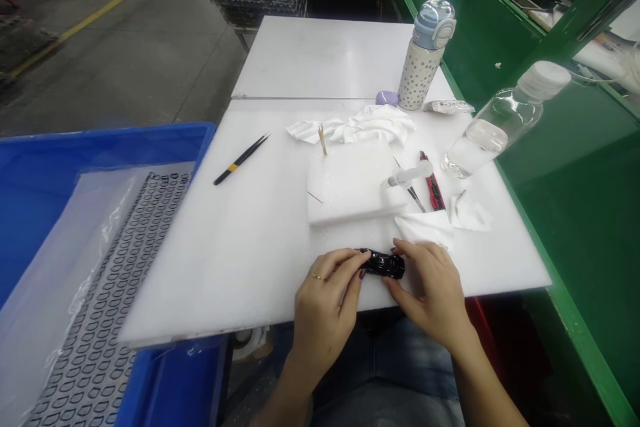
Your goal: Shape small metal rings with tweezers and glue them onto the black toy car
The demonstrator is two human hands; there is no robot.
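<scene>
- Roughly at mid-board, a small glossy black model car (383, 265) sits just in front of the near edge of a thick white foam block (350, 183), not touching it; it lies lengthwise between the hands, and whether it rests on the board or is slightly lifted cannot be told.
- Left hand (323, 300), wearing a thin gold ring, is closed around the car's left end, with fingers curled over it.
- Right hand (430, 287) is part-closed, its fingertips (397, 245) arched over the car and pressing at its right end; the car appears held between both hands.
- Handling, judged: probably light and stiff, but small and slick. The shiny shell may slip from dry fingertips and could show marks, so the ends or lower sides look like the safest hold. Its underside is hidden.
- Under the block lies a broad white plastic board (225, 267).
- Left of the block: black tweezers with a yellow band (240, 160), then a blue plastic crate (150, 133) holding a clear bag of dark printed D-shaped pieces (110, 273).
- Right of the block: a red-and-black utility knife (433, 180) and a clear plastic bottle with a white cap (493, 127).
- Behind the block: crumpled white cloth (373, 125) and a polka-dot flask with a pale blue lid (420, 57).
</scene>
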